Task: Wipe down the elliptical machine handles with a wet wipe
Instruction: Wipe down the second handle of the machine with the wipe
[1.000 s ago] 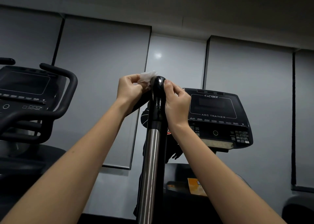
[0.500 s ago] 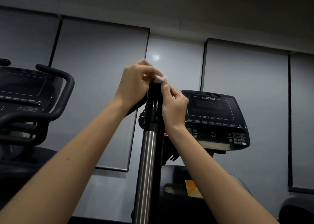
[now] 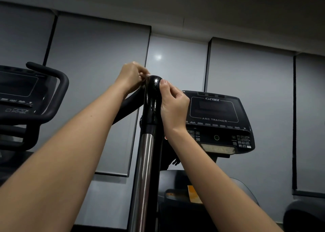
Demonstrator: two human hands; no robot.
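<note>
The elliptical's handle (image 3: 152,98) rises in the middle: a glossy black grip with a rounded top above a steel tube (image 3: 145,163). My left hand (image 3: 131,77) is curled against the upper left of the grip. It pinches the wet wipe (image 3: 147,75), of which only a small pale bit shows between the fingers. My right hand (image 3: 173,105) holds the right side of the grip, its thumb pressed near the top. The grip's top looks wet and shiny.
The machine's console (image 3: 216,119), marked Cybex Arc Trainer, stands behind to the right. Another machine with a console and a curved black handlebar (image 3: 58,92) is at the left. A second black arm (image 3: 128,103) slants down behind my left wrist. Grey wall panels lie beyond.
Half a second ago my left hand covered the grip's top with the wipe. It has now slid back to the left side and the shiny top is bare. My right hand stays on the grip.
</note>
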